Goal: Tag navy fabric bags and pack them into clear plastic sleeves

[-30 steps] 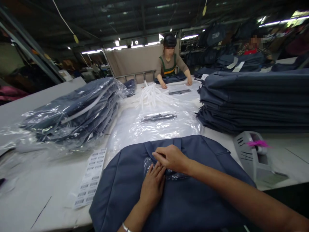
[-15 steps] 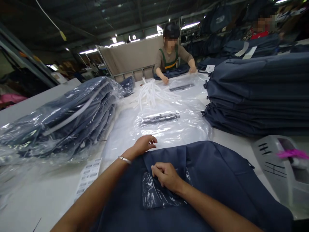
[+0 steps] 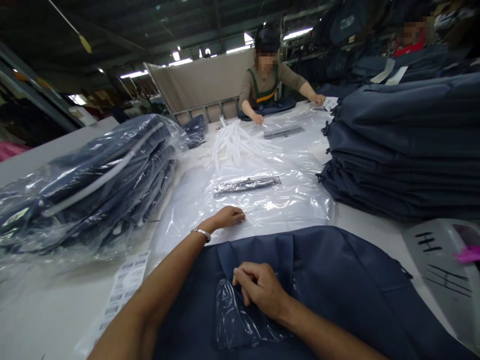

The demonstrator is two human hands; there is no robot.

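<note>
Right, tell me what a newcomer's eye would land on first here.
First, the big navy bag spread out nearest the camera, with the right hand resting curled on a clear pouch that lies on it. The left hand touches the clear plastic sheets just beyond. Then the stacks on either side: bare navy bags on the right, plastic-wrapped bags on the left.

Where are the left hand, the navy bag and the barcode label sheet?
left hand (image 3: 227, 217), head view, on the back of the hand.
navy bag (image 3: 337, 280), head view, on its bare front fabric.
barcode label sheet (image 3: 124, 284), head view, on the sheet's middle.
</note>
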